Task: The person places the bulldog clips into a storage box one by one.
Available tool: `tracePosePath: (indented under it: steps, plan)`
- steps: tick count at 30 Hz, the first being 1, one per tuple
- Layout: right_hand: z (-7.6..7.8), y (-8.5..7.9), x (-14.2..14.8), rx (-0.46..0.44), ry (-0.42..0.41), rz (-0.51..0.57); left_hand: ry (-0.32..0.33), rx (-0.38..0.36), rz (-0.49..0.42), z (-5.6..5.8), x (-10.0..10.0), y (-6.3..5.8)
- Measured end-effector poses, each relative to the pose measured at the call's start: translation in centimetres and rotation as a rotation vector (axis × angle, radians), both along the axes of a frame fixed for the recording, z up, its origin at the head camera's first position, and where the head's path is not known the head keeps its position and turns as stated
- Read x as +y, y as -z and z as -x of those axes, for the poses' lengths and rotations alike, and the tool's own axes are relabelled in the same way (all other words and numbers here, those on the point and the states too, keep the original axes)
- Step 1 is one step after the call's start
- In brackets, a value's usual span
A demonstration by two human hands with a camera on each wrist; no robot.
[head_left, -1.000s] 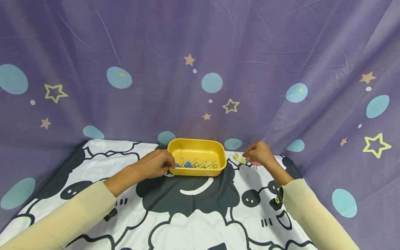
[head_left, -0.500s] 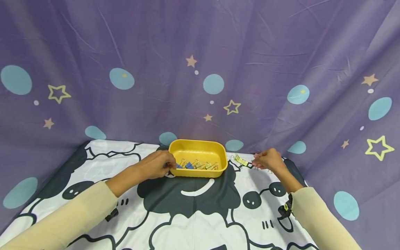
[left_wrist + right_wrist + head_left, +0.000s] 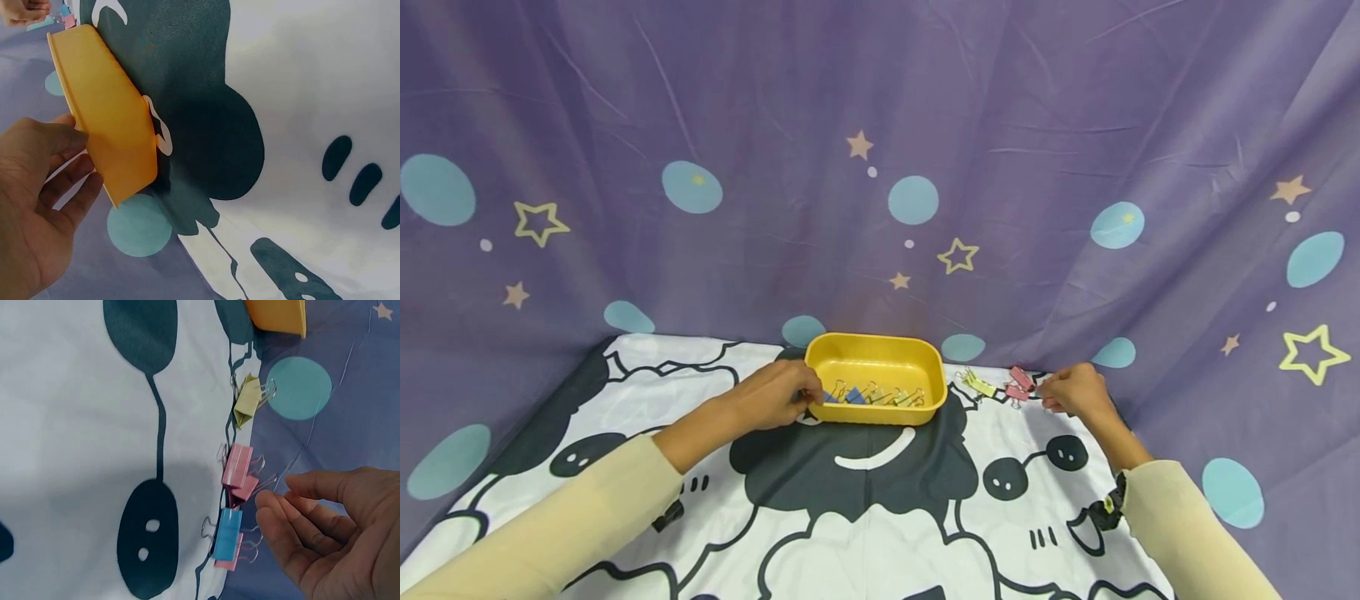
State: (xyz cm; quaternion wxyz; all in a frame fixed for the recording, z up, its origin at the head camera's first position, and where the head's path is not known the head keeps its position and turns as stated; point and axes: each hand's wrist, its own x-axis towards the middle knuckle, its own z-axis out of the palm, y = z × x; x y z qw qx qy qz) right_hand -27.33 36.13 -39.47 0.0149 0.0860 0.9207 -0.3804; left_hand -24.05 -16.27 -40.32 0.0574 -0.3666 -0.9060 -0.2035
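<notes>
My left hand [image 3: 782, 393] pinches the left end of a yellow plastic tray [image 3: 872, 414], with fingertips at its rim in the left wrist view. Inside the tray lie blue binder clips [image 3: 855, 397] and pale yellow ones [image 3: 901, 400]. My right hand [image 3: 331, 528] hovers beside a row of binder clips to the right of the tray, its fingers loosely bent and thumb apart from the fingertips. Closest to those fingertips are pink binder clips [image 3: 237, 465] and a blue binder clip [image 3: 227, 534], which overlaps another pink clip [image 3: 232, 559]. A yellow binder clip [image 3: 248, 401] lies nearer the tray.
The table is covered by a white cloth [image 3: 910, 550] with dark cartoon prints. Right behind the tray and clips rises a purple curtain [image 3: 775, 250] with stars and blue dots. A dark watch-like band [image 3: 1107, 505] shows at my right sleeve.
My right hand has moved right, off a pink binder clip it was pinching; the pink clips now lie uncovered beside the yellow ones. My left hand stays at the tray.
</notes>
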Motion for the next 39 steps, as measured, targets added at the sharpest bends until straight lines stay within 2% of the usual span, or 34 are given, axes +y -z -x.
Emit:
tracePosePath:
  steps: [5,13,22,27,33,39]
  plan:
    - [-0.2,0.4,0.9,0.024,0.022,0.011,-0.012,-0.007,-0.002,0.0,0.1,-0.1]
    - [-0.6,0.9,1.5,0.067,0.061,-0.074,-0.017,-0.003,-0.003,0.0,0.1,0.0]
    - [0.1,1.7,1.9,0.057,0.08,-0.119,-0.021,-0.014,-0.006,0.0,0.1,0.0]
    - [0.4,2.0,1.9,0.044,0.117,-0.159,-0.018,-0.01,-0.003,0.0,0.1,-0.1]
    - [0.6,2.1,1.9,0.038,0.15,-0.148,-0.022,0.0,-0.01,0.0,0.0,0.2]
    - [0.7,2.0,2.0,0.01,0.199,-0.093,0.018,0.059,-0.007,0.1,-0.5,0.7]
